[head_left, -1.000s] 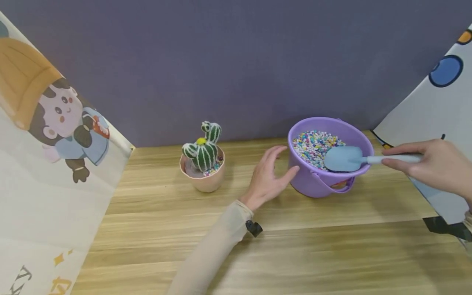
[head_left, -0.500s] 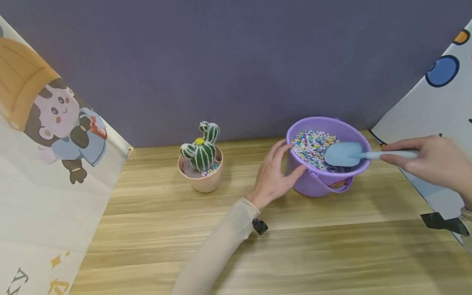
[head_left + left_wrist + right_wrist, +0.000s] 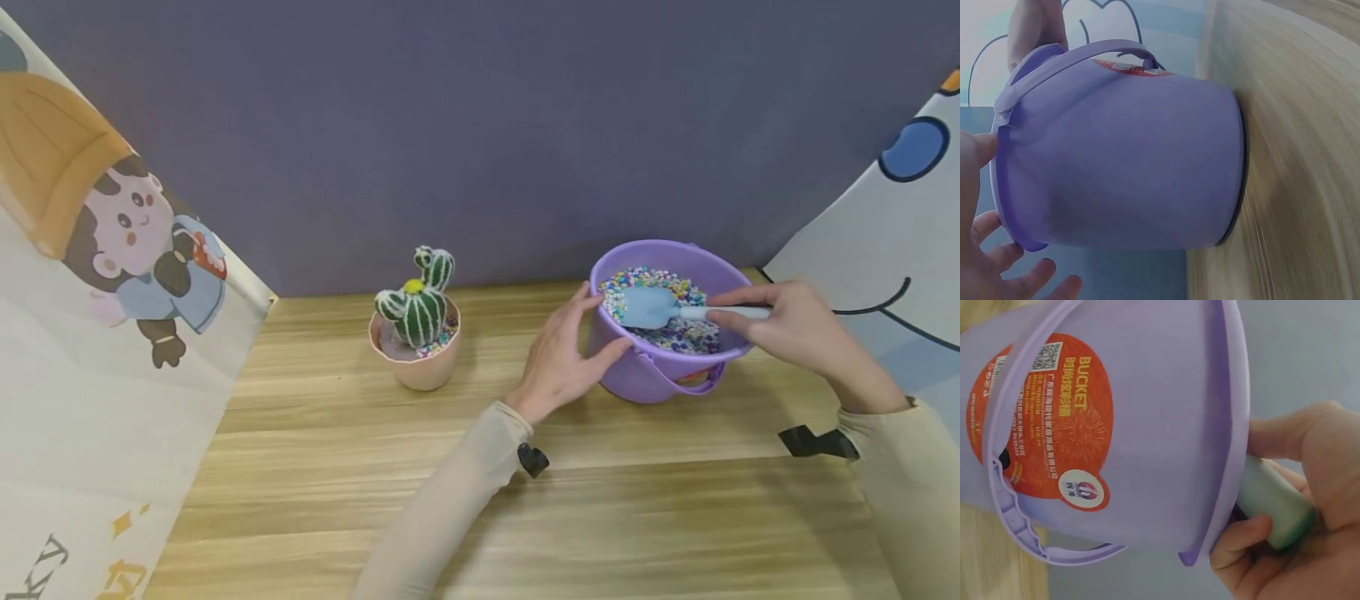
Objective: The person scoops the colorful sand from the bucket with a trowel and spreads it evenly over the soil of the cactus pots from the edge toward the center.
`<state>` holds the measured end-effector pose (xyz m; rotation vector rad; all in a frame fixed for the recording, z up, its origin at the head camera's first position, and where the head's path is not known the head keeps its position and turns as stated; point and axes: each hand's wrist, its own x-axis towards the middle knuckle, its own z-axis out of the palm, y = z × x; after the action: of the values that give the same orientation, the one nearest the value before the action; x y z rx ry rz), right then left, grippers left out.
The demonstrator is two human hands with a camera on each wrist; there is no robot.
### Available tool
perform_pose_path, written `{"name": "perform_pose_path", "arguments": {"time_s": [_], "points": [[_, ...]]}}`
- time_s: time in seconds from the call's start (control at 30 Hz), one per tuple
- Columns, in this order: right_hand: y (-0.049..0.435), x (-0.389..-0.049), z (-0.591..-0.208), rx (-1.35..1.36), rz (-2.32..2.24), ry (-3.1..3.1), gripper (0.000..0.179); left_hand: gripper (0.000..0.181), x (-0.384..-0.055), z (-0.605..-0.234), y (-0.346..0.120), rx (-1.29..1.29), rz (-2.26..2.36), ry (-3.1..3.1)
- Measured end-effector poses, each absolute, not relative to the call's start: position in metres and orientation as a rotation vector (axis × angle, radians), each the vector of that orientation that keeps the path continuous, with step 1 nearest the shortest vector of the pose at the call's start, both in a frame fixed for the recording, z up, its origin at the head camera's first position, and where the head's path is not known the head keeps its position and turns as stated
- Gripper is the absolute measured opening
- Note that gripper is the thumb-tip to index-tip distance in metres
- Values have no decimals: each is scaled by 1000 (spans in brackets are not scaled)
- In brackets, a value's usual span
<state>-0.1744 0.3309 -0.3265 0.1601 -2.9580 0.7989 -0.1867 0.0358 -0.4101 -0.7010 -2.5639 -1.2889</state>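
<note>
A light-blue toy shovel reaches into the purple bucket, its blade low over the many small colourful beads inside. My right hand grips the shovel's pale handle between thumb and fingers at the bucket's right rim. At the left rim, my left hand touches the bucket with spread fingers and thumb, its outer fingers loose in the left wrist view. Left of that hand stands a pink pot with a knitted green cactus and some beads beside the plant.
The wood-grain table runs to a dark grey-blue back panel. White printed panels stand at both sides, the left one showing a cartoon figure. The bucket's purple handle hangs down at its front.
My right hand has moved left with the shovel, bringing the blade from the bucket's right side to its left part. My left hand has moved right onto the bucket's rim.
</note>
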Motion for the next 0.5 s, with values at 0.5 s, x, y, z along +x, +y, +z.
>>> {"name": "perform_pose_path", "arguments": {"time_s": [0.5], "points": [[342,-164,-321,33,780,-2881,46,76,-188,-410,35,-710,-1297,-2587]]}}
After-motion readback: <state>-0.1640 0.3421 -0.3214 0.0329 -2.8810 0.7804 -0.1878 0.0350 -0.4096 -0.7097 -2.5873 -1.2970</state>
